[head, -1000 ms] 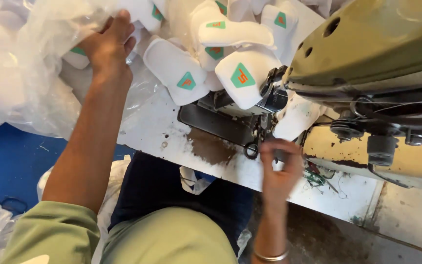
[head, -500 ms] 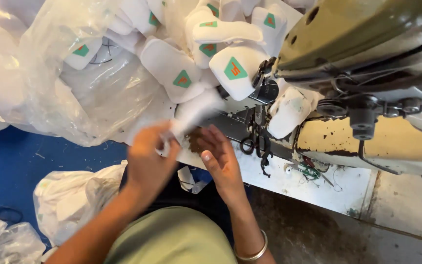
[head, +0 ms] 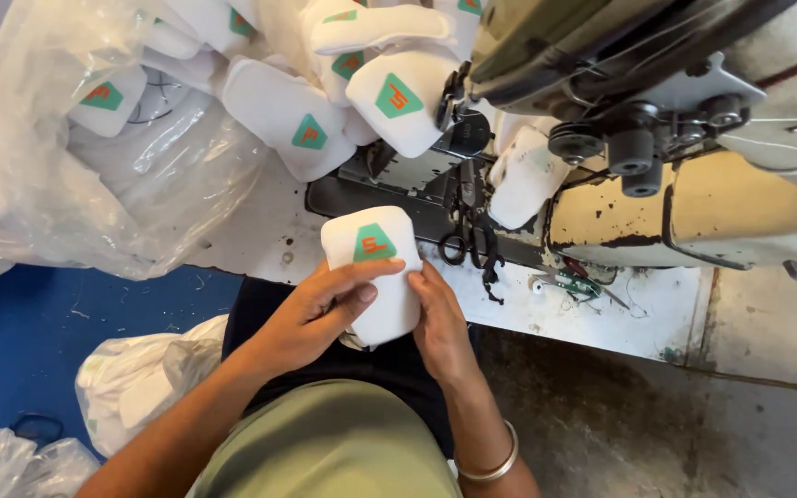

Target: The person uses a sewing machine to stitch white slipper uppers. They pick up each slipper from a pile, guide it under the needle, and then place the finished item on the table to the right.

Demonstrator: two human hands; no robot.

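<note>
A worn white counter carries an old sewing machine, with a blue floor to its left. Above the counter's near edge, both hands hold one white padded piece bearing a green patch. The left hand wraps it from the side, fingers laid across its front; the right hand closes on its right edge. More such pieces spill from a clear plastic bag behind. Dark scissors, perhaps hanging, sit just right of the piece.
</note>
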